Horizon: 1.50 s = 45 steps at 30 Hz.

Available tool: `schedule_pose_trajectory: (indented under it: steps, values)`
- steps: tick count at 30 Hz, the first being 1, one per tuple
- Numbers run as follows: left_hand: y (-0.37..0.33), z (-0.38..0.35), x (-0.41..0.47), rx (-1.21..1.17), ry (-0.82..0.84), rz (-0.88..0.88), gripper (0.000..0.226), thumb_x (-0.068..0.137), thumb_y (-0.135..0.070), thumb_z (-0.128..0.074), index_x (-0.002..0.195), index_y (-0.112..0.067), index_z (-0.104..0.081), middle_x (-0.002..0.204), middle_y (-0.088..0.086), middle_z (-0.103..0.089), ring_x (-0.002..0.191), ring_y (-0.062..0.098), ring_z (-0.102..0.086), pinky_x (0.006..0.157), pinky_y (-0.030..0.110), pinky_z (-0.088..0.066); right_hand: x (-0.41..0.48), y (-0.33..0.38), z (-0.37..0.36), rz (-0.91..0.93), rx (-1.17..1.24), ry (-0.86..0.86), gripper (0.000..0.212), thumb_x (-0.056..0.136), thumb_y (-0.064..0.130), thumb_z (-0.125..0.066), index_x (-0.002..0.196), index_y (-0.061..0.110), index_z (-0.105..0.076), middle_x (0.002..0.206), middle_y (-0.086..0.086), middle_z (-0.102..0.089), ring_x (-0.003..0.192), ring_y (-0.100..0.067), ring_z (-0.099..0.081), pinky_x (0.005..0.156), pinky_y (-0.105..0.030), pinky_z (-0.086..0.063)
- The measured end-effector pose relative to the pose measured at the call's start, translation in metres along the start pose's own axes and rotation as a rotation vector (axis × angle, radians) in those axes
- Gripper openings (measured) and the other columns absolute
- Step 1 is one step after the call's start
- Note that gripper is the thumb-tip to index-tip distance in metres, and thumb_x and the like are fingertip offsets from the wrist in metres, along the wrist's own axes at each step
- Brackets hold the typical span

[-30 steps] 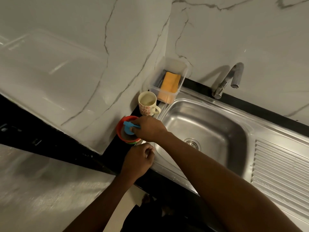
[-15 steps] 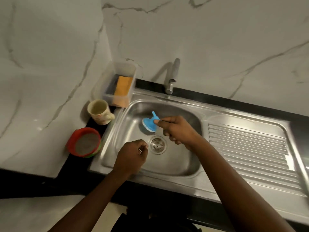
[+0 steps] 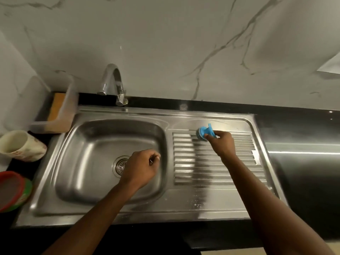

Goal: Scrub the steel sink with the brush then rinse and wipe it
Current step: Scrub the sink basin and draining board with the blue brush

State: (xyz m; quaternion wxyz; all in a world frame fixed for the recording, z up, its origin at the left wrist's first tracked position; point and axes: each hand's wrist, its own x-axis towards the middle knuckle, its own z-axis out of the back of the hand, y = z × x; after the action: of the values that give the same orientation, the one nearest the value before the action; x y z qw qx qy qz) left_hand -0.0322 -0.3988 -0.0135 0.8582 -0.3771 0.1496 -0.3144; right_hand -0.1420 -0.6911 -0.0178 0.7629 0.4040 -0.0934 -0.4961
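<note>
home kitchen: steel sink (image 3: 117,208), tap (image 3: 113,81)

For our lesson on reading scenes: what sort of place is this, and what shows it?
Most likely a home kitchen: a steel sink with a ribbed drainboard set in a dark counter, a tap behind the basin, and a mug alongside.

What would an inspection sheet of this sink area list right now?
Surface: glossy black counter with the steel sink set into it.
Job's things: blue brush at the far ribs of the drainboard; no water seen running from the tap; orange sponge in a clear tray.
Clutter: mug and red-rimmed bowl, left of the sink.
Grippers: right hand grips the brush; left hand curled over the basin, nothing visible in it.
Cables: nothing seen.
Surroundings: marble wall behind.
</note>
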Motion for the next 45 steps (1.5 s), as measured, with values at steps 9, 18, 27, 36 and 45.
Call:
schedule_pose_trajectory:
  steps: [9,18,27,36,45]
  values:
    - [-0.005,-0.025,0.007,0.013,0.011,0.021,0.010,0.095,-0.025,-0.067,0.097,-0.027,-0.077,0.086,-0.017,-0.074,0.077,-0.001,-0.068,0.073,0.032,-0.061,-0.033,0.017,-0.111,0.263,-0.198,0.090,0.044,0.098,0.047,-0.061,0.140,0.035,-0.062,0.106,0.005,-0.076,0.089,-0.018,-0.073,0.072,-0.033,-0.057]
    - [0.008,-0.021,0.003,0.006,0.034,0.051,0.018,0.095,-0.033,-0.062,0.101,-0.026,-0.077,0.088,-0.017,-0.075,0.079,-0.001,-0.069,0.074,0.034,-0.062,0.021,-0.054,0.021,-0.007,-0.271,-0.161,0.036,0.099,0.045,-0.064,0.127,0.024,-0.071,0.090,0.001,-0.072,0.078,-0.021,-0.068,0.069,-0.039,-0.058]
    - [-0.001,-0.024,-0.001,0.003,0.028,0.008,0.013,0.095,-0.024,-0.067,0.100,-0.025,-0.079,0.088,-0.016,-0.076,0.078,-0.001,-0.069,0.074,0.031,-0.061,-0.033,0.024,-0.091,0.165,-0.175,0.012,0.035,0.102,0.042,-0.059,0.134,0.029,-0.066,0.110,0.001,-0.074,0.096,-0.020,-0.071,0.074,-0.031,-0.050]
    - [0.007,-0.013,-0.010,-0.008,0.037,0.014,0.012,0.097,-0.026,-0.065,0.099,-0.025,-0.078,0.086,-0.016,-0.075,0.078,0.001,-0.069,0.074,0.035,-0.062,0.008,-0.027,-0.020,0.027,-0.240,-0.103,0.034,0.100,0.047,-0.061,0.126,0.028,-0.070,0.100,-0.004,-0.075,0.091,-0.029,-0.071,0.072,-0.035,-0.050]
    - [0.006,-0.013,-0.012,0.001,0.050,-0.007,0.014,0.096,-0.027,-0.065,0.099,-0.025,-0.078,0.086,-0.017,-0.074,0.077,0.000,-0.068,0.073,0.034,-0.061,-0.027,0.008,-0.085,0.108,-0.155,0.030,0.036,0.098,0.050,-0.061,0.128,0.032,-0.069,0.102,0.002,-0.076,0.094,-0.022,-0.073,0.071,-0.031,-0.047]
